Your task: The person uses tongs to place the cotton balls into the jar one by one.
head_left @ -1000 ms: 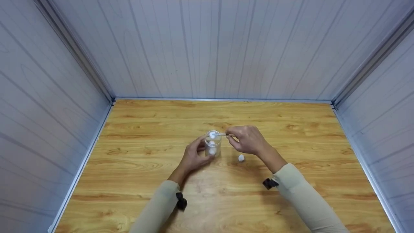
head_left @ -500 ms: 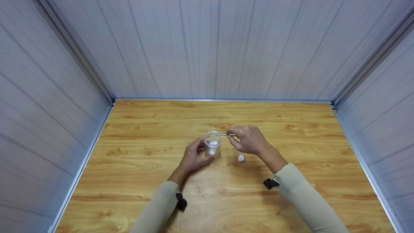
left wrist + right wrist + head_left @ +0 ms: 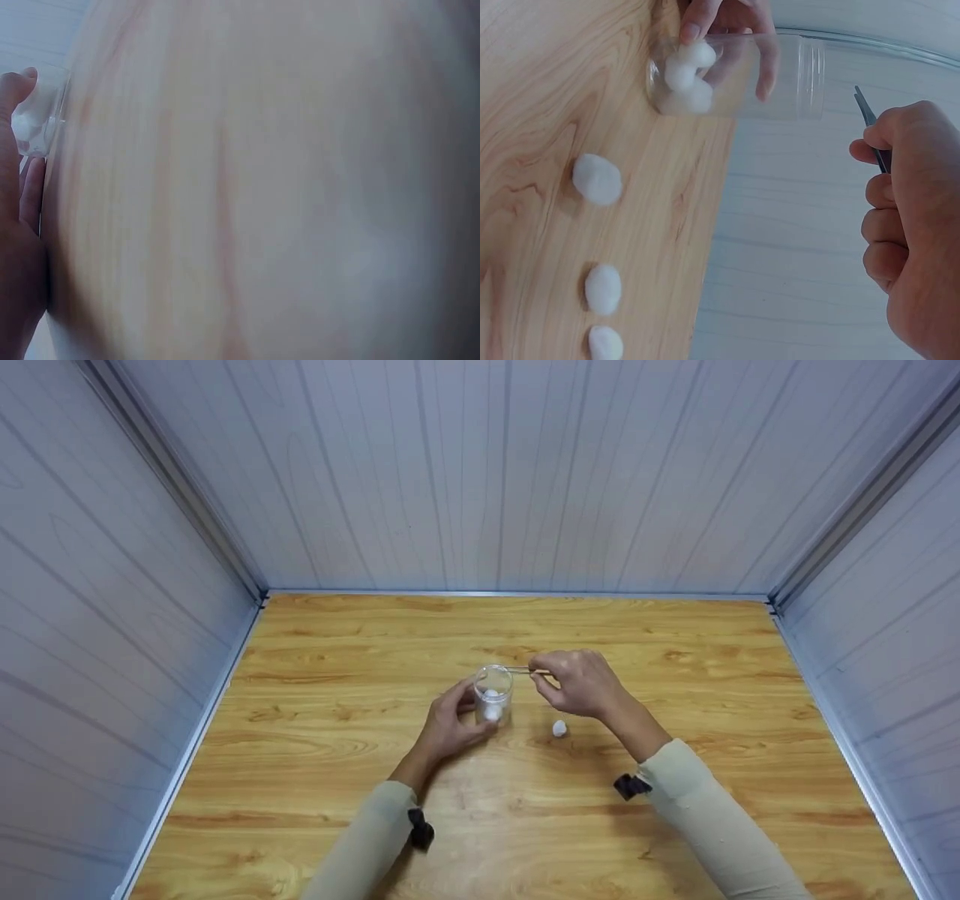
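Observation:
My left hand (image 3: 448,724) grips a clear jar (image 3: 493,682) that stands upright and open-topped on the table. Several cotton balls (image 3: 690,79) lie at the bottom of the jar, best seen in the right wrist view. With my right hand (image 3: 583,684) I pinch a pair of metal tweezers (image 3: 865,109). Their tips are slightly apart, with nothing between them, just above and beside the jar's mouth. One cotton ball (image 3: 559,728) rests on the table to the right of the jar. In the left wrist view the jar (image 3: 37,112) shows only at the edge.
The right wrist view has three loose cotton balls on the wooden table, the nearest to the jar being a cotton ball (image 3: 598,180), with two more in line beyond it. Pale panel walls (image 3: 465,472) enclose the table (image 3: 360,660) at the back and both sides.
The cotton ball held in the tweezers over the jar's mouth has been let go and dropped into the jar. My right hand has drawn slightly to the right; the left keeps its grip.

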### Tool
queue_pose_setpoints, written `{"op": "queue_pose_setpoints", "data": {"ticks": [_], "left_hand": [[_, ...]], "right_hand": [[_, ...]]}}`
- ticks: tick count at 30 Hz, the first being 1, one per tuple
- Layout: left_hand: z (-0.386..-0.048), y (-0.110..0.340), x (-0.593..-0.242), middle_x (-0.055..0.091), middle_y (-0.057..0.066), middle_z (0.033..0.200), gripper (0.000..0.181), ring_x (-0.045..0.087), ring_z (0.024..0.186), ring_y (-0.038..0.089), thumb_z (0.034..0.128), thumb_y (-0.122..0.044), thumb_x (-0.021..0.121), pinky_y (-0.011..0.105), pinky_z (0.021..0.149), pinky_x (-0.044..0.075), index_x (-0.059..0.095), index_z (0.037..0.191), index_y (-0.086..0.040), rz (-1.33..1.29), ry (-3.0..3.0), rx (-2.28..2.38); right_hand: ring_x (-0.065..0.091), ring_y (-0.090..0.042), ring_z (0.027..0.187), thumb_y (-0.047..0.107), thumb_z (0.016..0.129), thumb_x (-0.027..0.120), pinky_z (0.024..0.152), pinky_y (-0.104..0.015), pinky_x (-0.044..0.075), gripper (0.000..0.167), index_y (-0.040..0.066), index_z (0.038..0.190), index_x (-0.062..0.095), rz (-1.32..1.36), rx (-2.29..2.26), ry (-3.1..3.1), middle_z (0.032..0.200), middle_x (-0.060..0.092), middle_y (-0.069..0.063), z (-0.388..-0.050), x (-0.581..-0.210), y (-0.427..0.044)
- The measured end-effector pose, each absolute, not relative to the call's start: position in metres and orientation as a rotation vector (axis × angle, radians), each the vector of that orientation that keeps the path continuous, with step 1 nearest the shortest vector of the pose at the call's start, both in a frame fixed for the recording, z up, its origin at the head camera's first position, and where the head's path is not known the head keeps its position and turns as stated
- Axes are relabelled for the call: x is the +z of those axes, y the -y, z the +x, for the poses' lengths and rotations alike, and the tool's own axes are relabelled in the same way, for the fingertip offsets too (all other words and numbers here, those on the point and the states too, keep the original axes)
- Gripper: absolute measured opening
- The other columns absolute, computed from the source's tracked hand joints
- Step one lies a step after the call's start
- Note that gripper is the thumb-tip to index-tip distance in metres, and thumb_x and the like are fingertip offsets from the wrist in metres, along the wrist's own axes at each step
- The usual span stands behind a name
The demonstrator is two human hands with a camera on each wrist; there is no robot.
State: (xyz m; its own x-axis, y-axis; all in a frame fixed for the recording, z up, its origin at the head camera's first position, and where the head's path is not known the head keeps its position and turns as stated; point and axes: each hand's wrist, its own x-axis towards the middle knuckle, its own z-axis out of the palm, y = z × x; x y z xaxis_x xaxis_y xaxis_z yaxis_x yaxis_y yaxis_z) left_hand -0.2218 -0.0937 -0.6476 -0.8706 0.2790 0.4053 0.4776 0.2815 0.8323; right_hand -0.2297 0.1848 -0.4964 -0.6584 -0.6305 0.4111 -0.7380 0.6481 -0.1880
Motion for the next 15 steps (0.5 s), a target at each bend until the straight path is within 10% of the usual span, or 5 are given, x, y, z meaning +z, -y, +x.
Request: {"op": "queue_pose_setpoints", "data": {"ticks": [15], "left_hand": [[-0.2196, 0.0928, -0.6428, 0.077, 0.026, 0.128, 0.089, 0.079, 0.117, 0.042, 0.0855, -0.018, 0.099, 0.045, 0.105, 0.072, 0.056, 0.161, -0.001, -0.678, 2.426, -1.639]], "right_hand": [[0.065, -0.016, 0.055, 0.013, 0.103, 0.075, 0.048, -0.035, 0.056, 0.006, 0.012, 0.105, 0.080, 1.097, 0.467, 2.522, 0.092, 0.087, -0.005, -0.2276, -0.5020, -0.1943]]}}
